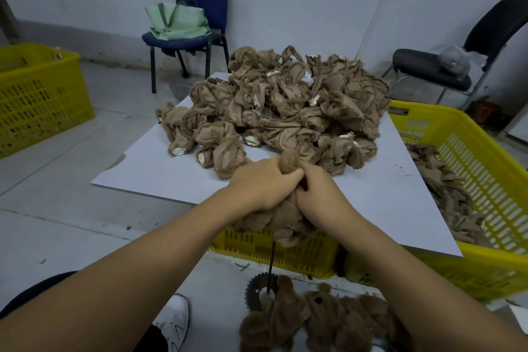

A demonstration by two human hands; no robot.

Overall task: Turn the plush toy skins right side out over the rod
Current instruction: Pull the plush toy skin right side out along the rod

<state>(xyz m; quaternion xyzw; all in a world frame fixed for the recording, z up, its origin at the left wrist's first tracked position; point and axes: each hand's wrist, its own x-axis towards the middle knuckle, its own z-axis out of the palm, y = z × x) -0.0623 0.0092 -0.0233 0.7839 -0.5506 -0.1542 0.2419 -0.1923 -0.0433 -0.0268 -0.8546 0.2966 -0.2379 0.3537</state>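
The brown fuzzy plush skin (274, 220) sits bunched over the thin black upright rod (271, 266), w/ one furry nub poking up between both hands, just in front of the white table (148, 168). Left hand (260, 183) & right hand (317, 191) both grip the fabric, fingers curled round it.

Best approach, imo: pull fabric down evenly on both sides, keep rod centred in the limb, don't yank seams.

Counts: 1 rod on 1 toothed metal disc base (255, 291); 1 big heap of inside-out tan skins (285, 106), too many to count; approx 3 finished ones on floor (317, 320); 3 yellow plastic crates (471, 180); 2 chairs (200, 8).
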